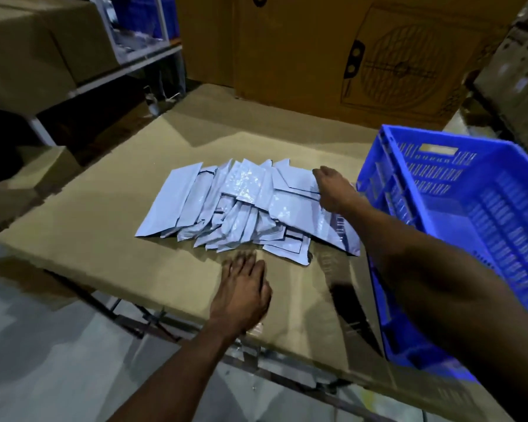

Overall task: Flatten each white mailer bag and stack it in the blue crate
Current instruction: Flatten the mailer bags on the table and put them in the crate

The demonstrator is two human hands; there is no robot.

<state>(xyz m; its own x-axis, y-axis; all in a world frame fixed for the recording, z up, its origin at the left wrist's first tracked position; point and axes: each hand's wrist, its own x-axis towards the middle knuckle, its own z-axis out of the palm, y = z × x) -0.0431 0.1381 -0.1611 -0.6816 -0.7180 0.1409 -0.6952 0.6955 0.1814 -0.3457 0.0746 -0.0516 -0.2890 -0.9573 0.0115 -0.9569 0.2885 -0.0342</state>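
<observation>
A heap of several white mailer bags (238,205) lies in the middle of a cardboard-covered table (119,239). The blue crate (457,226) stands tilted at the table's right side, its open top facing me. My right hand (333,190) reaches over the right end of the heap, fingers bent down onto the top bag there; whether it grips the bag is unclear. My left hand (241,287) lies flat on the cardboard just in front of the heap, fingers straight, holding nothing.
A large printed cardboard box (378,56) stands behind the table. More boxes (28,56) sit on a metal rack at the left. The table's near edge (256,339) and its metal frame run below my left hand, with grey floor beneath.
</observation>
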